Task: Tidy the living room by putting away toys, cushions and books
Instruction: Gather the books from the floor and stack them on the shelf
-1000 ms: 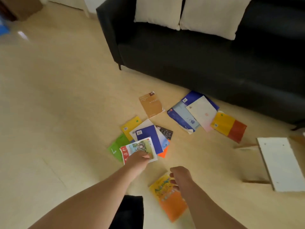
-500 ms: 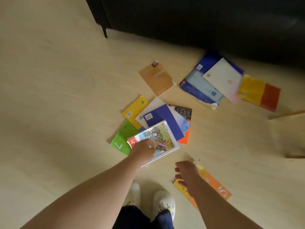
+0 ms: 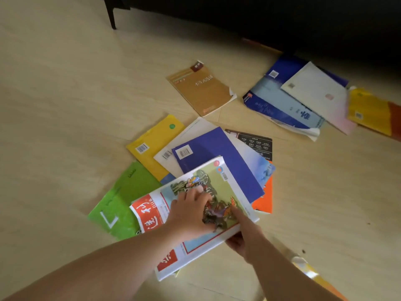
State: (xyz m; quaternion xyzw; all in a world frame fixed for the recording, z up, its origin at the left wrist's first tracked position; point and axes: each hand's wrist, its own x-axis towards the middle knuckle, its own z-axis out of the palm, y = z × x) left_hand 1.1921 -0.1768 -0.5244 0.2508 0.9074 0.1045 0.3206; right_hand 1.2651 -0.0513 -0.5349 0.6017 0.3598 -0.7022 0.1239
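As the right hand [image 3: 245, 237] grips it, the picture book [image 3: 217, 185] slants far-right.

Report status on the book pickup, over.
Left grip pressing flat on picture book. Right grip pinching its near edge. Book overlaps green book and blue book; nothing on top of it.
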